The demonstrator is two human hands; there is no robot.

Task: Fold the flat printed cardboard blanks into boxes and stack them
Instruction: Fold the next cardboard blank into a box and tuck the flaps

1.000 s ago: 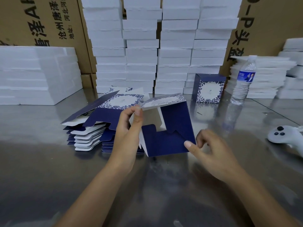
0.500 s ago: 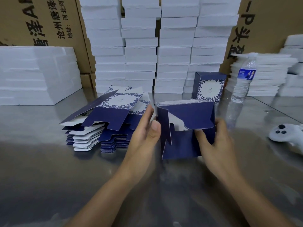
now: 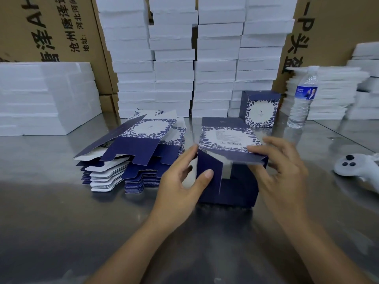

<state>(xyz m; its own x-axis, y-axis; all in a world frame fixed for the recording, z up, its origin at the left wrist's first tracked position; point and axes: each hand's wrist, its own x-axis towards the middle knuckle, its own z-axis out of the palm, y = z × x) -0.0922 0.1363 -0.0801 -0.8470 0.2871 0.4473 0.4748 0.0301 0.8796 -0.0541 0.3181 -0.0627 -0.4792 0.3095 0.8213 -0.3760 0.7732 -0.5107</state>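
While the left hand (image 3: 180, 181) pinches its left corner and the right hand (image 3: 281, 167) curls over its top flap, one half-folded box (image 3: 229, 138) is at the middle of the table (image 3: 61, 222). One finished box (image 3: 260, 108) stands toward the far edge beside one water bottle (image 3: 301, 101). One pile of flat blanks (image 3: 143, 144) lies just left, and one controller (image 3: 352, 167) is at the right edge.
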